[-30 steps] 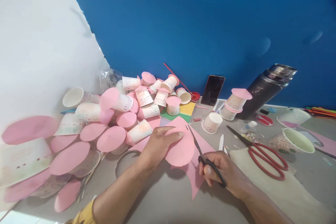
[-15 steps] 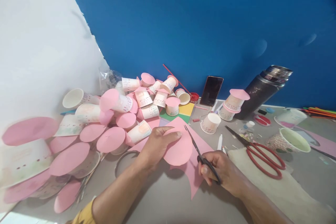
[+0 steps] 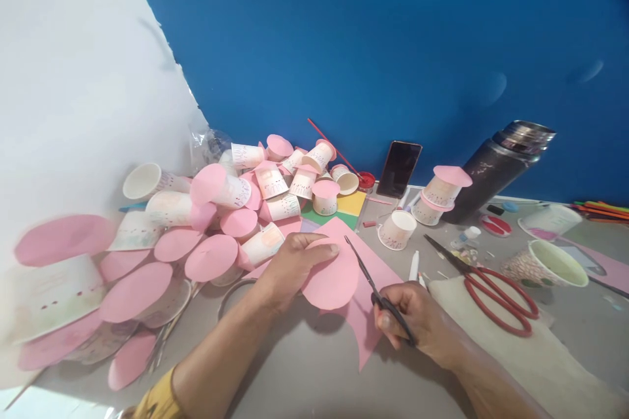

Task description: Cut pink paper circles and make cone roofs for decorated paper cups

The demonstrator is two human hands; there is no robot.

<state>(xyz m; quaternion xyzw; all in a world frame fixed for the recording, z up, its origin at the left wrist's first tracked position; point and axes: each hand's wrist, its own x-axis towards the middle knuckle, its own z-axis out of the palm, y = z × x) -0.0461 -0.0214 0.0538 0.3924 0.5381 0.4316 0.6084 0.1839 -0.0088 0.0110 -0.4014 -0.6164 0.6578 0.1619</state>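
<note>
My left hand (image 3: 299,268) pinches a round pink paper disc (image 3: 334,281) between thumb and fingers, holding it above the table. In my right hand (image 3: 407,317) is a pair of black-handled scissors (image 3: 366,268), fingers in the loops and blades pointing up and away. The blades lie just right of the disc's edge, and their tips look nearly together. Beneath the disc, a larger pink paper sheet (image 3: 378,262) with a curved cut-out edge rests on the table.
Many decorated paper cups (image 3: 265,245) with pink discs crowd the left. To the right lie red-handled scissors (image 3: 501,301) on a pale cloth (image 3: 472,314). A phone (image 3: 400,169) and a dark flask (image 3: 491,170) lean at the blue wall. A patterned cup (image 3: 545,265) lies on its side.
The disc and my left hand have shifted very slightly left of the scissors. The whole view has swung a little, moving the background rightward. Both hands keep their grips.
</note>
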